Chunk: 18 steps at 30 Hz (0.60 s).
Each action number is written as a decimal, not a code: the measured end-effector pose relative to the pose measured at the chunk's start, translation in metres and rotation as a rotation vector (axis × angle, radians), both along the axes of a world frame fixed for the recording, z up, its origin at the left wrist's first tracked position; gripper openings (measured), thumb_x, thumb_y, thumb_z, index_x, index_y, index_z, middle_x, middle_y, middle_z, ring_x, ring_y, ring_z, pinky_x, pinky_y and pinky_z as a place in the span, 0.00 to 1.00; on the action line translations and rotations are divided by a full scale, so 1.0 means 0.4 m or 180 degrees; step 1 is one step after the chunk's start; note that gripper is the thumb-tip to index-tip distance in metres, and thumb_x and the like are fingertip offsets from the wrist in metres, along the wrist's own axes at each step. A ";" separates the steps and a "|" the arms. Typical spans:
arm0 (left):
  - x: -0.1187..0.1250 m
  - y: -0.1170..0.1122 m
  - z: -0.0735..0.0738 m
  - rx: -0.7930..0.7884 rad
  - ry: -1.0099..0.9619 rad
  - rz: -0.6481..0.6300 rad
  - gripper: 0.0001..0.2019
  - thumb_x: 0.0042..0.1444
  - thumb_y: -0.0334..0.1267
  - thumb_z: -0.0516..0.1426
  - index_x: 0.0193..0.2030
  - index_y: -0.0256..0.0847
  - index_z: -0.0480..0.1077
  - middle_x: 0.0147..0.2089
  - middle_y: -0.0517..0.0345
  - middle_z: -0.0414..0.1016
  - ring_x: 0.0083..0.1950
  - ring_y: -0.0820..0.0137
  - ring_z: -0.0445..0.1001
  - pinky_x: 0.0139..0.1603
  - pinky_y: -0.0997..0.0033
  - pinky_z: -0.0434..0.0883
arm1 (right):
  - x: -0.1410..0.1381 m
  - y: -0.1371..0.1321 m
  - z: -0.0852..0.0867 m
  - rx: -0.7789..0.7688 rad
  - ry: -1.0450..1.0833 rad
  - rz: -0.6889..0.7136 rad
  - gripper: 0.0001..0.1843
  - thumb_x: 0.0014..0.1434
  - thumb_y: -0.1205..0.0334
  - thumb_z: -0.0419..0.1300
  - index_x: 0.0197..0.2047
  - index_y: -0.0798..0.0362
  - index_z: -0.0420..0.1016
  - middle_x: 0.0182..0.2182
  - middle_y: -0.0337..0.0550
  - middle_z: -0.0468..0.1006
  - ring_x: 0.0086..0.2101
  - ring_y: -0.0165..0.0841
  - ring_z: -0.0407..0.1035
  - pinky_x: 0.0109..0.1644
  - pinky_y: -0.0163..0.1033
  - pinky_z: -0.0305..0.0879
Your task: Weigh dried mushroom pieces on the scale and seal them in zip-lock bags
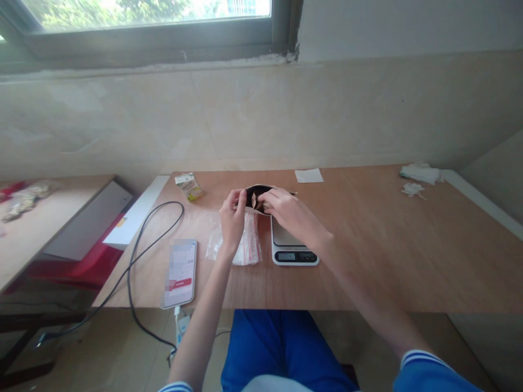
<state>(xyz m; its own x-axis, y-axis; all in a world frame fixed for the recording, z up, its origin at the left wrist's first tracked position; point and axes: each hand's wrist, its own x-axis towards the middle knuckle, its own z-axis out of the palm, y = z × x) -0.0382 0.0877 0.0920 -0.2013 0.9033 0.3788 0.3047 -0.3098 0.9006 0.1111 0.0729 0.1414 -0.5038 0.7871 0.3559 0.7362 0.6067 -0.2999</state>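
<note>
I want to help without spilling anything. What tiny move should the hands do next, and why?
Maybe the right hand should gently pinch a few brown pieces and lift slowly. Its fingers are at the mouth of the open bag, right by the pieces, and the left hand is holding the bag's edge.

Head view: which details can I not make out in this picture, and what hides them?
In the head view:
Pouch: deepest contents, behind its front wall and the right hand.
Right hand: whether it holds any brown pieces; too small to tell.
Scale: rear part, behind the right hand and pouch.
Scale display: digits too small and blurred.
Phone: left side, masked by pixel blocks.
</note>
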 end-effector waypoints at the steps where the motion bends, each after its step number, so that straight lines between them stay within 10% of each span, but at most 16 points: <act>1: 0.000 0.001 0.000 -0.0013 -0.0018 0.0003 0.14 0.58 0.49 0.50 0.36 0.41 0.69 0.34 0.58 0.74 0.37 0.71 0.72 0.35 0.75 0.67 | 0.003 -0.004 0.001 0.0016 0.0078 -0.0003 0.12 0.59 0.75 0.52 0.43 0.53 0.69 0.43 0.44 0.73 0.47 0.35 0.66 0.49 0.41 0.66; 10: -0.007 0.012 0.008 -0.0046 -0.0012 0.0025 0.14 0.58 0.49 0.49 0.36 0.42 0.69 0.35 0.58 0.74 0.38 0.71 0.72 0.36 0.75 0.68 | 0.062 -0.063 0.003 -0.0496 0.2067 0.0074 0.12 0.56 0.59 0.60 0.45 0.50 0.70 0.44 0.42 0.75 0.44 0.35 0.70 0.49 0.42 0.68; 18: -0.017 0.050 0.016 0.0005 0.0127 0.0167 0.15 0.58 0.50 0.49 0.36 0.42 0.70 0.34 0.58 0.75 0.38 0.70 0.72 0.33 0.76 0.67 | 0.148 -0.080 -0.169 -0.2103 0.3312 -0.0584 0.22 0.47 0.52 0.66 0.44 0.53 0.72 0.44 0.47 0.76 0.42 0.37 0.71 0.40 0.41 0.72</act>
